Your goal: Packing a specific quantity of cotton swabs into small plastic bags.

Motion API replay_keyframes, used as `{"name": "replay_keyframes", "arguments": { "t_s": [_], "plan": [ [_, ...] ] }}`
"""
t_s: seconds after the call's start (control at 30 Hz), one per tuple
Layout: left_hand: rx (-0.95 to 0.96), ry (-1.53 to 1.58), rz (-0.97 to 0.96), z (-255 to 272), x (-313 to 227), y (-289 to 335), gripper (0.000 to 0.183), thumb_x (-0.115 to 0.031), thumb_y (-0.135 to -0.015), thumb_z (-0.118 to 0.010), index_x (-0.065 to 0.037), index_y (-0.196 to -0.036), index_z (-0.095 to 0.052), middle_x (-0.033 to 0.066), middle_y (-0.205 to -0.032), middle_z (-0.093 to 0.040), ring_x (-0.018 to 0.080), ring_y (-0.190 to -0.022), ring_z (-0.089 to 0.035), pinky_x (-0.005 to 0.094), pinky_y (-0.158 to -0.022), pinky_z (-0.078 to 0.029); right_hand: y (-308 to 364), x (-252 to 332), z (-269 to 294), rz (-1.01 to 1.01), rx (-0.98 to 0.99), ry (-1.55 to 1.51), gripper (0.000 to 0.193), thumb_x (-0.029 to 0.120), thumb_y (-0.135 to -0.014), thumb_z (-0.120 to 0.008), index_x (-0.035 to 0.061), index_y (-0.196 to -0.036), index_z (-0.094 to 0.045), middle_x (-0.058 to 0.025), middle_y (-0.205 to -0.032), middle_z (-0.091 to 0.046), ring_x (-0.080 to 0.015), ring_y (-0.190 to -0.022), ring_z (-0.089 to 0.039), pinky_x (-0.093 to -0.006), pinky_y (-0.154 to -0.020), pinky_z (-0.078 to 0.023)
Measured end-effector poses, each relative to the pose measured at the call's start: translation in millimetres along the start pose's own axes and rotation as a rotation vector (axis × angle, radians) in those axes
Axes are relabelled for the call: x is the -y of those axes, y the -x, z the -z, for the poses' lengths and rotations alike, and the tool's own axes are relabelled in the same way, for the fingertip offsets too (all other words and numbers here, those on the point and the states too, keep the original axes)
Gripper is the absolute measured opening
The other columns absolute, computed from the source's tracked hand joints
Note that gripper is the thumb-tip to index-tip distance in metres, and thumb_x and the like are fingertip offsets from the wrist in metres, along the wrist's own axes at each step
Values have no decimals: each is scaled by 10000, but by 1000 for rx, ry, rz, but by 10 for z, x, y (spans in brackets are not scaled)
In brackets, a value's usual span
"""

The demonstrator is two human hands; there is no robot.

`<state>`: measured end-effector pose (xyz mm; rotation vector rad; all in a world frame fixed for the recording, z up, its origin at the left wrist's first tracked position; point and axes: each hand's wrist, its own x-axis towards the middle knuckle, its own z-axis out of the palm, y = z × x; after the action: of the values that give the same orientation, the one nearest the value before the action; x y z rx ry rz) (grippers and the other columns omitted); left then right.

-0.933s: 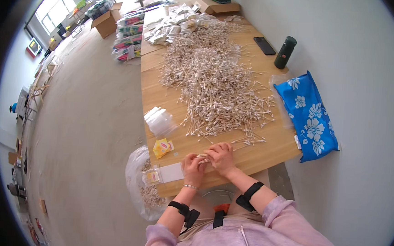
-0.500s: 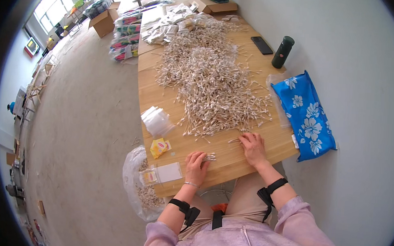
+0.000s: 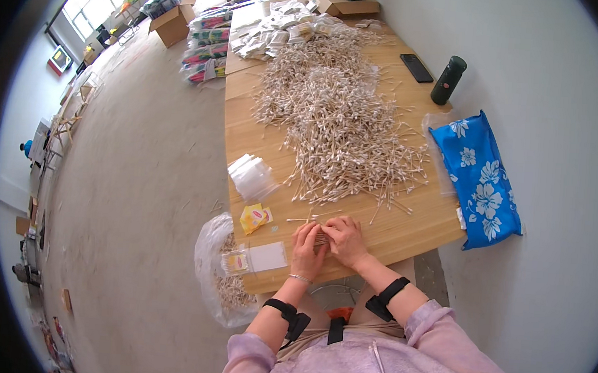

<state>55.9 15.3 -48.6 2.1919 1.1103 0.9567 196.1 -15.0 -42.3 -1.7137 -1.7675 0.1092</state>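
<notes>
Close to the table's near edge, my two hands meet over a small bundle of cotton swabs [image 3: 321, 239]. My left hand [image 3: 307, 252] is curled round the bundle from the left. My right hand [image 3: 345, 240] presses against its other side with bent fingers, which partly hide it. A few loose swabs lie just beyond my fingertips. Past them spreads a big heap of cotton swabs [image 3: 344, 134]. Left of my hands are a clear packet [image 3: 235, 262] with swabs in it, a white card [image 3: 268, 256], yellow printed cards [image 3: 254, 218] and a stack of clear plastic bags [image 3: 251, 176].
A blue flowered pack [image 3: 479, 182] lies at the table's right edge, near a dark green bottle [image 3: 448, 80] and a black phone [image 3: 416, 68]. Filled small packets [image 3: 282, 36] pile up at the far end. A plastic sack of swabs [image 3: 213, 277] hangs low at the left edge.
My right hand has come left and nearer, from the heap's front edge to the bundle at my left hand. The whole view has shifted slightly.
</notes>
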Motion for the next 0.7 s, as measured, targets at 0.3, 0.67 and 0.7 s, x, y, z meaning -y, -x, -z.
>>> {"name": "replay_keyframes", "arguments": {
  "t_s": [0.3,0.67,0.7],
  "plan": [
    [9,2,-10,-46,34,-2,446,-67,-695,-743,-12,-1111,-591,155,-1147,-576,349,-1140,-493,426,-1009,-385,-40,-587,323,-198,-200,230,254,54,-742,-583,113,-966,-687,-30,-1045,-584,-257,-1028,-511,-397,-861,-419],
    [28,27,-23,-46,38,-12,381,-71,-706,-736,-11,-1062,-616,145,-1100,-583,344,-1111,-506,429,-997,-393,104,-297,286,-45,34,97,240,135,-753,-668,117,-993,-657,-38,-1016,-570,-240,-990,-521,-384,-848,-416],
    [22,18,-35,-52,38,-10,376,-71,-708,-734,-10,-1060,-618,140,-1099,-583,341,-1109,-507,429,-998,-392,104,-296,275,-36,51,102,226,154,-754,-666,120,-978,-659,-31,-1007,-563,-230,-991,-518,-386,-849,-414]
  ]
}}
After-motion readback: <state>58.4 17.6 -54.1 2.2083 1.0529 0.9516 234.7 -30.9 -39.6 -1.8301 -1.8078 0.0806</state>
